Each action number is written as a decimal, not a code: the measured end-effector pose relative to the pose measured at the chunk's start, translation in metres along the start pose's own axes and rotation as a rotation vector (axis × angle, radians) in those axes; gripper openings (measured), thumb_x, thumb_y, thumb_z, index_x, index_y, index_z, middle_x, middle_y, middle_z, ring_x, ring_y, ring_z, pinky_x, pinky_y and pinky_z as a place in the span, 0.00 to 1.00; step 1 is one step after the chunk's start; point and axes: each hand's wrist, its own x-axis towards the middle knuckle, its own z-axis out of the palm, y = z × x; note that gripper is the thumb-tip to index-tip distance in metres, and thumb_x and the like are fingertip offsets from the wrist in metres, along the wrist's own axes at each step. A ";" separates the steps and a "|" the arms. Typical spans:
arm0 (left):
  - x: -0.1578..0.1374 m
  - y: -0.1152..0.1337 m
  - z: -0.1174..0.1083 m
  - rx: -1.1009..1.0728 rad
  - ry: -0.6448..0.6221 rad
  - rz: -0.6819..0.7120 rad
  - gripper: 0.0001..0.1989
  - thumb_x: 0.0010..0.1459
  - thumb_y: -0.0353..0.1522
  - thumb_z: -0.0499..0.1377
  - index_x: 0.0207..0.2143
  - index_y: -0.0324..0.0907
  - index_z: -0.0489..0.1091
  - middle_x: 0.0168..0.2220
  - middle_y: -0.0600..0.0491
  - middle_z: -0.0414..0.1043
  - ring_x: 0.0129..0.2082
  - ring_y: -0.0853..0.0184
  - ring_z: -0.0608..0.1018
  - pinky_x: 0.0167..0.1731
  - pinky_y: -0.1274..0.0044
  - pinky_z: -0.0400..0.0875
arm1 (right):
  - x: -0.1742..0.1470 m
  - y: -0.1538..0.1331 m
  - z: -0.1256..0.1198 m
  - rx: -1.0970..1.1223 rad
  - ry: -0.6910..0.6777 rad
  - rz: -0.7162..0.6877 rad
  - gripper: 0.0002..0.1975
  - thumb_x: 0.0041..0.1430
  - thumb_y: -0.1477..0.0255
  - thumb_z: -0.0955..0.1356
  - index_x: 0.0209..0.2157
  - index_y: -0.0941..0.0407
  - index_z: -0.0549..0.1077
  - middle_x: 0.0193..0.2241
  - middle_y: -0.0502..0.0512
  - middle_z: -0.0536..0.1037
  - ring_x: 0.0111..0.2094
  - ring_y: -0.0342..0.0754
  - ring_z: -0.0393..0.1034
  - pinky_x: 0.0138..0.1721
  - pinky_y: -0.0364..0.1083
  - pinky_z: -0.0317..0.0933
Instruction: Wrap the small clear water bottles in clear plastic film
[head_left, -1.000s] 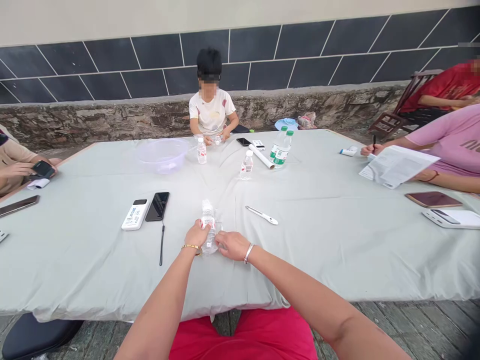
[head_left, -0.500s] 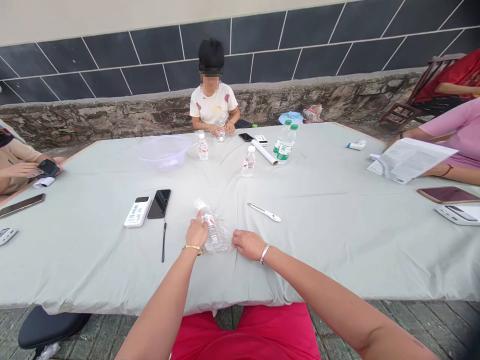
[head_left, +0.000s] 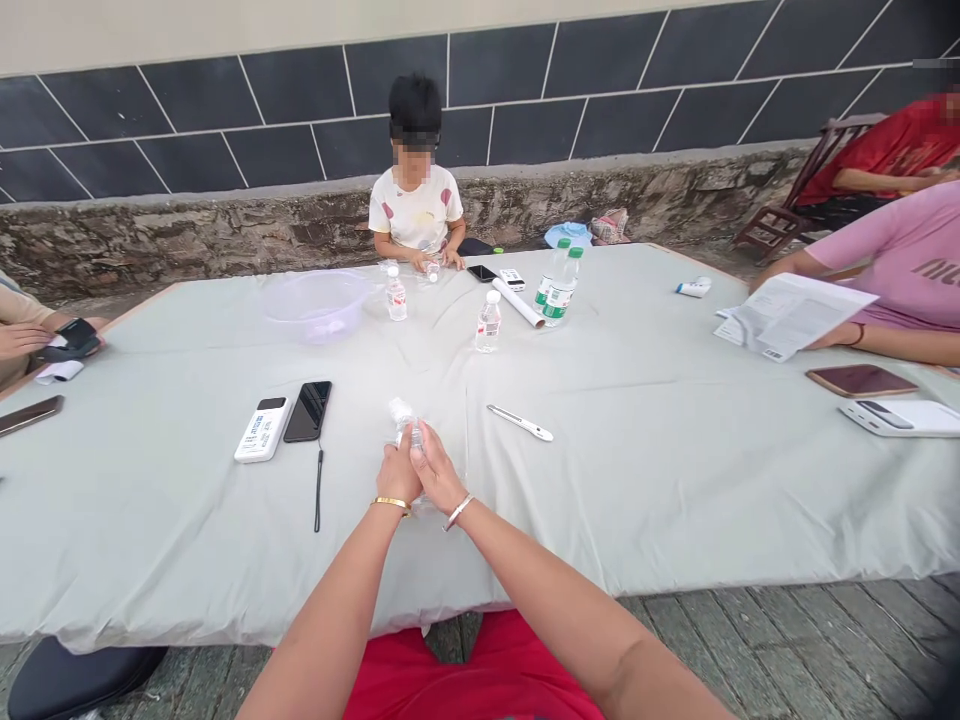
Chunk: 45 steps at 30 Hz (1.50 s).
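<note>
A small clear water bottle [head_left: 406,416] wrapped in transparent plastic film lies on the cloth-covered table in front of me, its white cap pointing away. My left hand [head_left: 400,470] is closed on its left side. From the right, my right hand [head_left: 437,468] presses against the same bottle, fingers together over the wrap. Both hands hide most of the bottle and its label. To the right of them lies a white utility knife [head_left: 520,423]. Farther off stands another small water bottle [head_left: 488,322], upright with a white cap.
Left of my hands lie a white power bank [head_left: 262,430] and a black phone [head_left: 308,411] with a strap. Beyond are a translucent purple basin [head_left: 274,310], a paper roll [head_left: 519,303] and green-capped bottles [head_left: 556,300]. People sit around the table, one holding a paper sheet [head_left: 799,312].
My right hand has moved left from the loose edge of the plastic film onto the bottle, folding the film in. Both hands now meet around it. The view has shifted slightly right.
</note>
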 end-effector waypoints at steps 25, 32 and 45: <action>-0.003 -0.089 -0.046 -0.193 0.060 -0.138 0.30 0.53 0.44 0.51 0.58 0.45 0.54 0.49 0.46 0.67 0.45 0.62 0.73 0.43 0.74 0.65 | -0.012 0.065 -0.035 -0.780 -0.250 0.184 0.26 0.63 0.59 0.51 0.61 0.47 0.50 0.64 0.54 0.46 0.64 0.55 0.32 0.58 0.66 0.22; 0.000 -0.079 -0.033 -0.118 0.076 -0.142 0.35 0.50 0.50 0.53 0.57 0.43 0.53 0.53 0.45 0.67 0.51 0.58 0.70 0.42 0.74 0.63 | -0.018 0.071 -0.061 -0.829 -0.255 0.259 0.25 0.63 0.59 0.52 0.60 0.45 0.52 0.64 0.54 0.44 0.64 0.56 0.30 0.57 0.68 0.22; -0.004 -0.076 -0.011 -0.185 0.176 -0.088 0.27 0.62 0.43 0.34 0.58 0.45 0.56 0.55 0.49 0.64 0.55 0.61 0.66 0.48 0.73 0.60 | 0.019 -0.028 -0.010 -0.404 -0.108 0.124 0.28 0.60 0.55 0.57 0.58 0.54 0.57 0.48 0.61 0.69 0.46 0.50 0.66 0.45 0.47 0.60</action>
